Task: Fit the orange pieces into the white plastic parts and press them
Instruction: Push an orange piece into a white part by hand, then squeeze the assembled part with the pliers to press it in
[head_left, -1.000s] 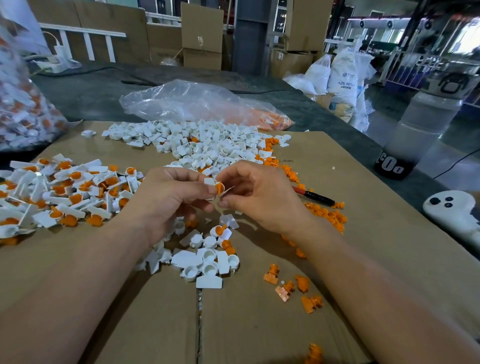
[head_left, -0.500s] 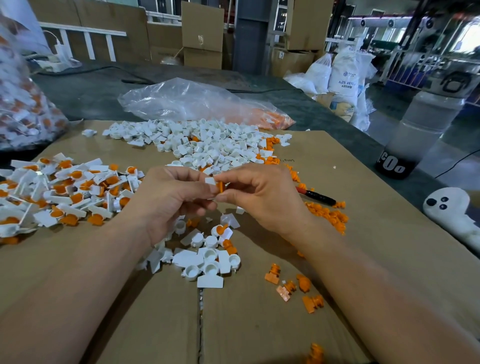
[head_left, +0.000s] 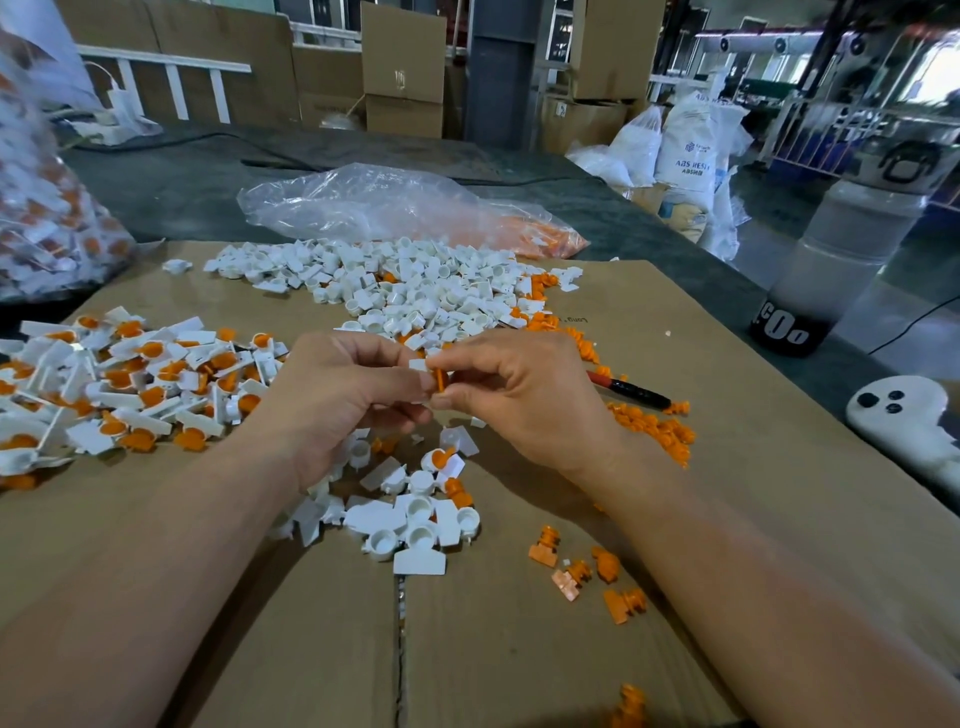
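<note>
Side by side: left grip (head_left: 343, 400), right grip (head_left: 524, 395), fingers (head_left: 467, 361) curled, pinching.

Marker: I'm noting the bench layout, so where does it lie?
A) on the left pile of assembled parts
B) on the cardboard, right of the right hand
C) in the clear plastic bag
B: the marker lies on the cardboard just right of the right hand, among loose orange pieces.

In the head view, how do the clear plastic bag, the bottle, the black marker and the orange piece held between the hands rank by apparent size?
1. Clear plastic bag and bottle: about alike, so not ranked.
2. Black marker.
3. Held orange piece.
</note>
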